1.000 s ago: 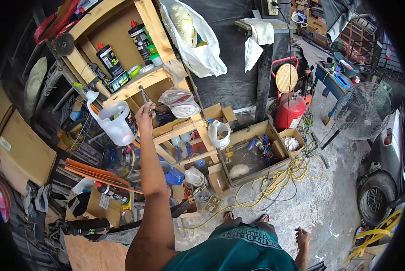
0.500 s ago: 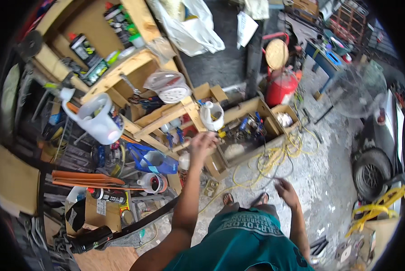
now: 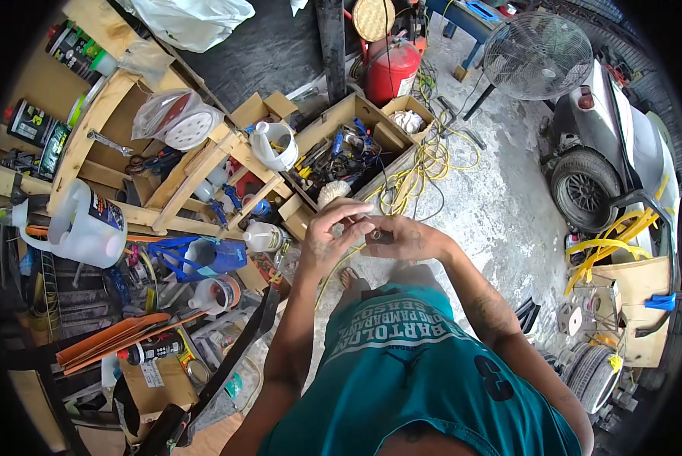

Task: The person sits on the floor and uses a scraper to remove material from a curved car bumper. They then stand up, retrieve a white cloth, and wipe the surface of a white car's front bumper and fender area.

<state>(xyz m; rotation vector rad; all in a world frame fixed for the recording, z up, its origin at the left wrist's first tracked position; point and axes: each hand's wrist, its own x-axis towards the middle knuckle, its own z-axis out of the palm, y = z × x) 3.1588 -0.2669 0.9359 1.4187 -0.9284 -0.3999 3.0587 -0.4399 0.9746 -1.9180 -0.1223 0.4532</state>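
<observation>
The left hand (image 3: 326,242) and right hand (image 3: 411,239), apart half a second earlier, have met above a green shirt (image 3: 386,323). At left, a wrench (image 3: 109,142) lies on a wooden shelf (image 3: 101,110), out of hand. At centre, bent left fingers meet the half-curled right hand at a small ringlike thing (image 3: 376,235); whether it is gripped, or the handling finished, cannot be told.

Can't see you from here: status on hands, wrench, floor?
Left hand, right hand close together, hold unclear. Wrench at shelf edge, untouched. Yellow cord on floor.
</observation>
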